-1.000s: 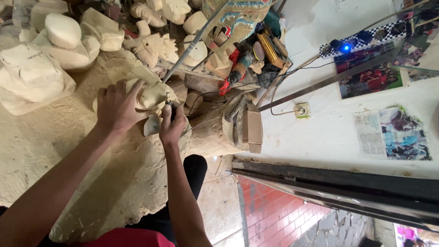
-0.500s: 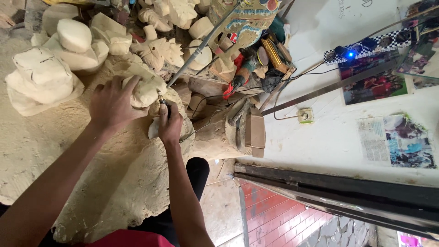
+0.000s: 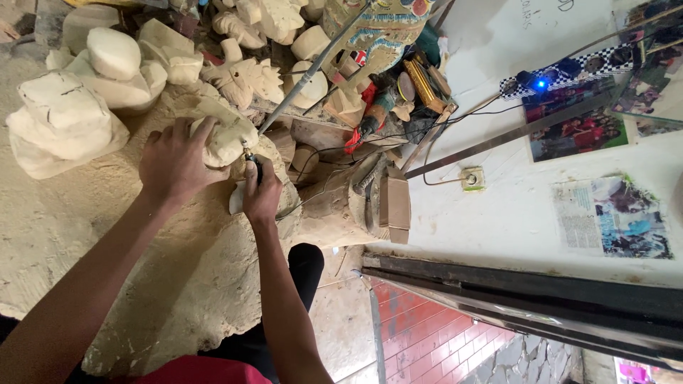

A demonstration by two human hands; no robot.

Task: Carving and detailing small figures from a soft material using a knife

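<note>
Left hand (image 3: 174,162) is pinning our pale wooden carving (image 3: 226,139) steady while our right hand (image 3: 262,190) is gripping a thin carving tool (image 3: 250,158) against it.

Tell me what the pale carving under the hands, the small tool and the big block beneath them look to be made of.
Carving: likely raw, unfinished wood, pale cream and matte.
Tool in the right hand: dark slim shaft, possibly metal; too small to confirm.
Block: probably rough wood, tan, dusty and uneven.
The left hand steadies the carving.
</note>
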